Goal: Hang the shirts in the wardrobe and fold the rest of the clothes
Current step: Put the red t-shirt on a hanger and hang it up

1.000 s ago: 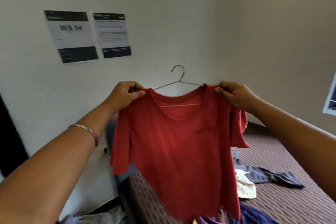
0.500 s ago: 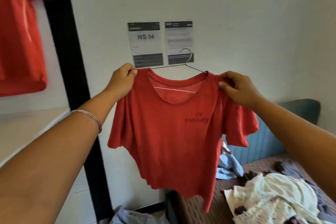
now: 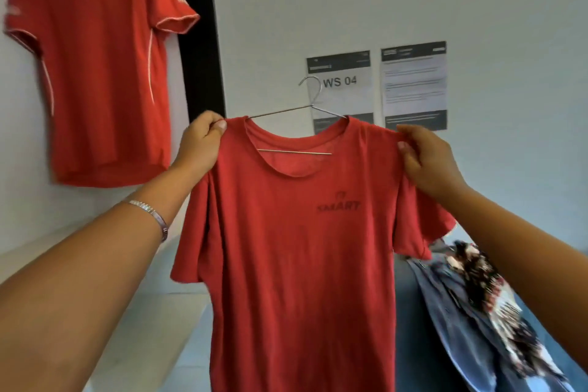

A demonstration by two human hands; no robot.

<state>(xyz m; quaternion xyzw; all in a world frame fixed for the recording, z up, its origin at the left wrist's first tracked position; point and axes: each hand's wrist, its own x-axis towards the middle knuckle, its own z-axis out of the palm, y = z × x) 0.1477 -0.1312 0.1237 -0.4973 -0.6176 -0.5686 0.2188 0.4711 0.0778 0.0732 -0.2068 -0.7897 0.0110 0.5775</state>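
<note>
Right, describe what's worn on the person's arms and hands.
Both forearms are bare, with no sleeves in view. The left wrist carries a slim silver-toned metal bracelet with small links. The left hand and right hand wear no gloves; no rings are visible.

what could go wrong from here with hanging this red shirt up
1. Both hands, the left hand and the right hand, pinch only the shoulders of the red shirt, not the wire hanger; it could tilt or slip out of the wide neckline.
2. With no hand on the hook, guiding it onto a rail may be awkward.
3. The shirt could brush the hanging red jersey close on the left.
</note>
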